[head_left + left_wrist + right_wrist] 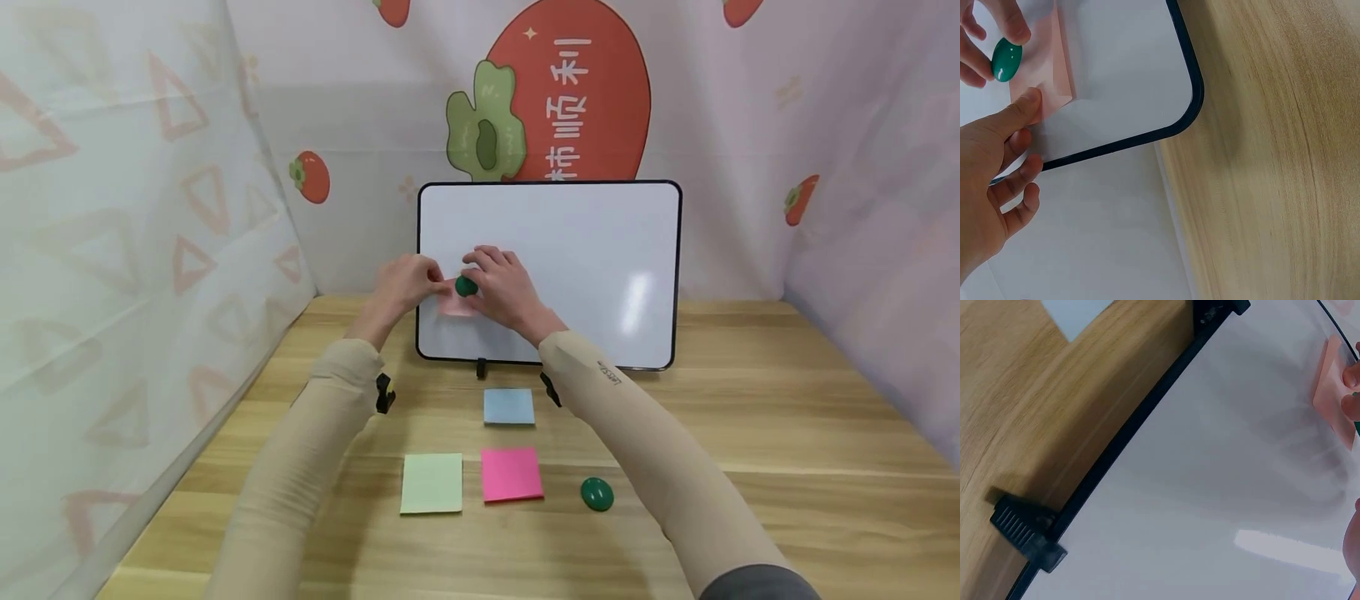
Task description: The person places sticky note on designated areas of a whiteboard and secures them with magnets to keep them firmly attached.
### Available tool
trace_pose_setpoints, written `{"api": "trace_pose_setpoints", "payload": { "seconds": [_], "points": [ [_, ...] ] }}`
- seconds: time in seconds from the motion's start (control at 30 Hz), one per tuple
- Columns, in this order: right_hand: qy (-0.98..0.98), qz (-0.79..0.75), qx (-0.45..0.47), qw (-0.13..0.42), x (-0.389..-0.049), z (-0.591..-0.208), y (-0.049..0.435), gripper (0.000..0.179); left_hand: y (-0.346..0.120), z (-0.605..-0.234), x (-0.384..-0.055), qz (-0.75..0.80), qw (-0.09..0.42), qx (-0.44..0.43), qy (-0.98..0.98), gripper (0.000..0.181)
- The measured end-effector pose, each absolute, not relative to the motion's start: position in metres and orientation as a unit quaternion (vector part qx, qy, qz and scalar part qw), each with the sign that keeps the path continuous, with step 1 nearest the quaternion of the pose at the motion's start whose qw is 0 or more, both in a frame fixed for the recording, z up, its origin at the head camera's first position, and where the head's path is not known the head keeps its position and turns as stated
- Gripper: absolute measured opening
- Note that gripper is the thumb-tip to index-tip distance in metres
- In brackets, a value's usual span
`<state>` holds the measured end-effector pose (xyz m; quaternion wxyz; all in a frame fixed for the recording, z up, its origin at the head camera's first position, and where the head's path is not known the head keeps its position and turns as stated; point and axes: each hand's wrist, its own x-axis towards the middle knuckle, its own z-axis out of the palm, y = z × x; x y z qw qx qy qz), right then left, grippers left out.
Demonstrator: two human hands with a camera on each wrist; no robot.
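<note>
The left hand (407, 283) and right hand (507, 290) cover parts of the salmon note (453, 307). Lettering (609, 372) on the right sleeve (660, 442) is too small to read. The right wrist view's edges cut off the right hand, the held green oval (466, 286) and the blue note (508, 407). The whiteboard (592, 250) hides the lower printed persimmon (621, 100).

Back sheet (360, 92): 12 o'clock, white, large red fruit print (618, 92) with white characters (566, 125)
Left sheet (142, 250): 9 o'clock, pale, reddish triangle outlines (156, 96)
Right sheet (877, 167): 3 o'clock, faintly lilac
Surface (750, 433): 6 o'clock, light striped wood grain
</note>
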<state>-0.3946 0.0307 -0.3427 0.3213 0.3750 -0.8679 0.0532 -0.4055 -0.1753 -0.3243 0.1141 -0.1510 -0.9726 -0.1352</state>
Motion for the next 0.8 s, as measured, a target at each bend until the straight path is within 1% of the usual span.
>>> {"api": "trace_pose_setpoints", "payload": {
  "seconds": [0.37, 0.6, 0.8],
  "points": [
    [-0.874, 0.031, 0.36, 0.324, -0.404, -0.341, 0.018, 0.029, -0.172, -0.324, -0.407, -0.118, 0.129, -0.154, -0.973, 0.02],
    [-0.881, 0.021, 0.344, 0.323, -0.406, -0.342, 0.014, 0.027, -0.172, -0.326, -0.407, -0.107, 0.145, -0.158, -0.971, 0.02],
    [-0.884, 0.015, 0.339, 0.32, -0.405, -0.345, 0.014, 0.033, -0.173, -0.328, -0.408, -0.108, 0.151, -0.156, -0.97, 0.022]
  ]
}}
